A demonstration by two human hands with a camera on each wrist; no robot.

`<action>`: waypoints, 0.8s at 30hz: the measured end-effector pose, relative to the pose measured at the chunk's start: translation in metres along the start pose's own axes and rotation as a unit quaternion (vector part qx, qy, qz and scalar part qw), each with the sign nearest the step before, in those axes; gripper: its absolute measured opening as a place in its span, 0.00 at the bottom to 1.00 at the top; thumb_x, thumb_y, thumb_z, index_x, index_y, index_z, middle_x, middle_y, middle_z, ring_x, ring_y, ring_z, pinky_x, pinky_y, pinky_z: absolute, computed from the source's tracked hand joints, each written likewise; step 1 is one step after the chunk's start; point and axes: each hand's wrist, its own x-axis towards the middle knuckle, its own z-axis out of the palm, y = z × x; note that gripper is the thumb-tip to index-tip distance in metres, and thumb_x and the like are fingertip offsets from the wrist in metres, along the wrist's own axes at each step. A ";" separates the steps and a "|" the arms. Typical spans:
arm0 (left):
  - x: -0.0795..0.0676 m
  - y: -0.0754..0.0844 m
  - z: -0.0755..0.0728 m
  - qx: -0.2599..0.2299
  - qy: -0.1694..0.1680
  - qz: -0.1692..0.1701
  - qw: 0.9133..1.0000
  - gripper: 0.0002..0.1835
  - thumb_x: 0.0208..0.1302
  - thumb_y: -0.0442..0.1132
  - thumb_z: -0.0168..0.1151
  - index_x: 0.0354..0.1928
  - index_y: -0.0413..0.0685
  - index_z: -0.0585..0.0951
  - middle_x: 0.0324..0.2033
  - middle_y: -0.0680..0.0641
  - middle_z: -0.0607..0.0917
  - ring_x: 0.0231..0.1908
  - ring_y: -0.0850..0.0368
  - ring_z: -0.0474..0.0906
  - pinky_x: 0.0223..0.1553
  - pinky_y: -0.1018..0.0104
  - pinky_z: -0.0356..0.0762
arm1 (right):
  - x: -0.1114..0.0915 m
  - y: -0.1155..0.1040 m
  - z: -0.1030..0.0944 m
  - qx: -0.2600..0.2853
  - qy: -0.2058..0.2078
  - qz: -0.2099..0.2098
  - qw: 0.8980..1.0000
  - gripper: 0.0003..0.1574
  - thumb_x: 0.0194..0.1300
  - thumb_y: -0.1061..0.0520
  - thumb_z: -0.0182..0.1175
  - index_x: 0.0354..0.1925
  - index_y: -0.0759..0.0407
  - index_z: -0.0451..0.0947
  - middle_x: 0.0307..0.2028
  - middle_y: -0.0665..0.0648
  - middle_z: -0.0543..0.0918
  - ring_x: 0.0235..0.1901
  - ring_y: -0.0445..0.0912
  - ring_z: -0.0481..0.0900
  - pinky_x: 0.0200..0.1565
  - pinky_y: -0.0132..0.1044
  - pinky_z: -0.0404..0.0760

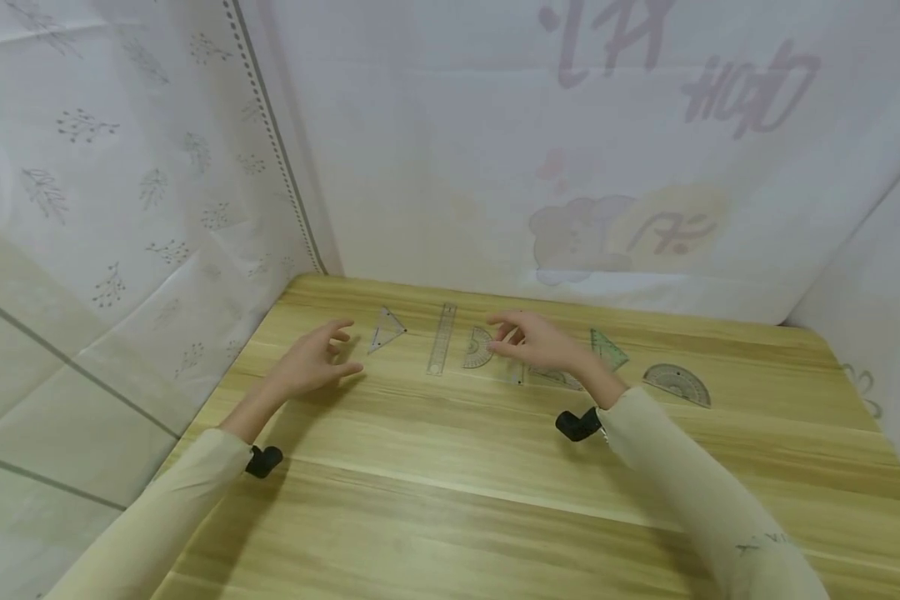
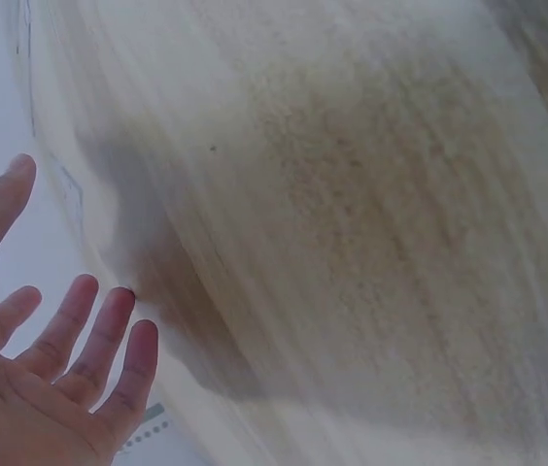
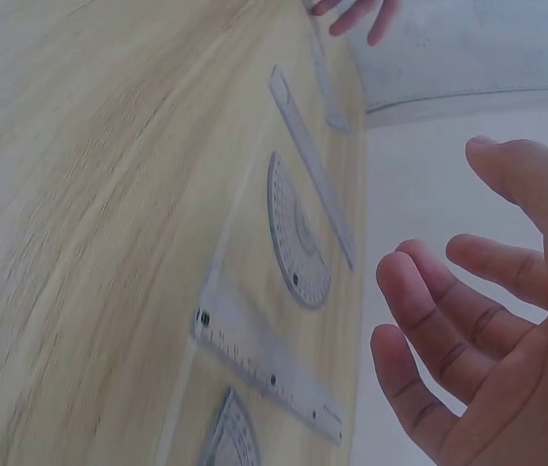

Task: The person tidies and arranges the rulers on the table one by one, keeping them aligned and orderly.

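Observation:
My left hand (image 1: 311,360) hangs above the table left of a clear set square (image 1: 381,335), its fingers loosely spread and holding nothing. My right hand (image 1: 536,340) is over the row of drawing tools, fingers relaxed, apart from them in the right wrist view. Nearest it lie a small clear protractor (image 3: 296,238) and a clear piece with a scaled edge (image 3: 272,369), partly hidden by the hand in the head view. A clear ruler (image 1: 442,339) lies between the set square and that protractor. Another protractor (image 1: 558,378) shows partly under the right wrist.
Right of the right hand lie a green set square (image 1: 607,350) and a larger grey protractor (image 1: 677,383). The wooden table (image 1: 420,483) meets a pale printed cloth (image 1: 435,167) at the back and sides. Each wrist wears a black camera mount (image 1: 577,425).

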 end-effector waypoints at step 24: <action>0.007 0.005 0.010 -0.018 0.014 -0.020 1.000 0.43 0.63 0.43 0.75 0.73 0.34 0.63 0.55 0.31 0.79 0.49 0.36 0.79 0.49 0.44 0.78 | 0.045 -0.013 0.026 -0.007 -0.029 -0.027 0.999 0.36 0.74 0.49 0.63 0.71 0.65 0.68 0.47 0.56 0.83 0.46 0.50 0.83 0.51 0.44 0.80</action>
